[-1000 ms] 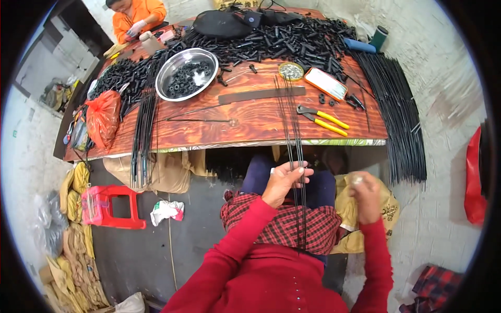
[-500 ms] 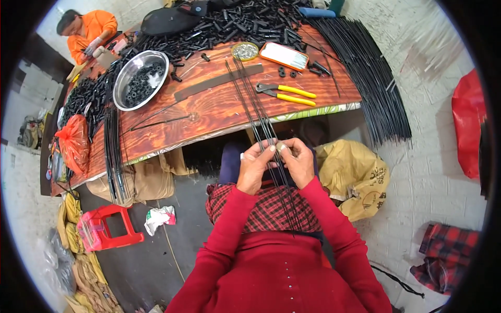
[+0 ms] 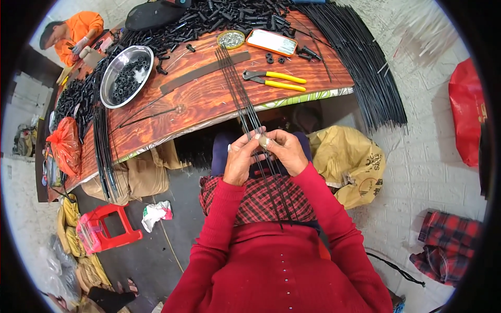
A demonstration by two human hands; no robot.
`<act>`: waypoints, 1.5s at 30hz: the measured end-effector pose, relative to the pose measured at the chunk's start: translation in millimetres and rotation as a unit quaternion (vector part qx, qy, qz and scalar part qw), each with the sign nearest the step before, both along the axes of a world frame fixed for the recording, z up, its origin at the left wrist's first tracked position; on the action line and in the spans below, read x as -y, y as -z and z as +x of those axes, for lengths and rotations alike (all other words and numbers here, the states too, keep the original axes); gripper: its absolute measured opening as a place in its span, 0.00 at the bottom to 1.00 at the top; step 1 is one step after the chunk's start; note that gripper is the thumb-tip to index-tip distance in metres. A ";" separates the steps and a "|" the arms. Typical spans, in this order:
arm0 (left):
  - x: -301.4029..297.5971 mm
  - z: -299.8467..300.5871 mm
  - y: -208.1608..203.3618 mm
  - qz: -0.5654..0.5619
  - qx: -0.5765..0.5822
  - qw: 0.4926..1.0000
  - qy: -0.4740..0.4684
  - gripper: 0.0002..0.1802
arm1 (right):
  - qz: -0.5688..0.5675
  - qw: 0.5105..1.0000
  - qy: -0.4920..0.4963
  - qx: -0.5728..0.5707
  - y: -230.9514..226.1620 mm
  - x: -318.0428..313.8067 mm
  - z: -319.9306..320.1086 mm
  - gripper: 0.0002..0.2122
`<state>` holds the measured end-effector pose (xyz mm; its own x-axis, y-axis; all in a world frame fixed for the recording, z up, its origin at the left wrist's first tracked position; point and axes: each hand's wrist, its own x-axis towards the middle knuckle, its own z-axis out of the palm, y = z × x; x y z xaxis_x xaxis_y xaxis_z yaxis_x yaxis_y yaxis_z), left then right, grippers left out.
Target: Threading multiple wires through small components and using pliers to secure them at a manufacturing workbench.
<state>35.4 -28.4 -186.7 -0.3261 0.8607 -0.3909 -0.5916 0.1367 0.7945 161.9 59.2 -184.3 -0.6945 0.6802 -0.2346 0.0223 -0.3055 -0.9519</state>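
Observation:
Several long thin black rods [image 3: 239,99] run from above the table edge down over my lap, and both my hands grip them around the middle. My left hand [image 3: 239,159] is closed round them, thumb on top. Just beside it, my right hand [image 3: 286,150] pinches the same bundle, the two thumbs almost touching. The rods' far ends fan slightly over a flat dark bar [image 3: 206,71] on the table. To the right of those ends lie end-cutting pliers [image 3: 276,81] with yellow handles.
The wooden table [image 3: 203,109] bears a metal bowl [image 3: 105,86] of small black rings, a heap of black tubular parts [image 3: 219,21], a white tray [image 3: 271,41] and a round dish [image 3: 230,39]. A thick rod bundle [image 3: 360,62] overhangs at right. A co-worker in orange [image 3: 83,28] sits far left.
The whole scene has shifted a little left and up in the view. My hands stay together on the rods, which now spread a little more at their far ends.

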 end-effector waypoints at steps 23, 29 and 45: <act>3.1 -5.1 11.0 0.047 0.041 0.997 -0.052 0.12 | 0.047 0.996 0.041 0.067 -4.7 12.5 -9.3 0.07; 4.0 -10.1 6.9 0.097 0.085 0.989 -0.068 0.14 | 0.080 0.991 0.046 0.095 -5.8 23.2 -20.1 0.06; -3.0 -25.5 9.9 0.110 0.090 0.988 -0.064 0.11 | 0.112 0.985 0.054 0.120 -6.6 40.7 -43.0 0.06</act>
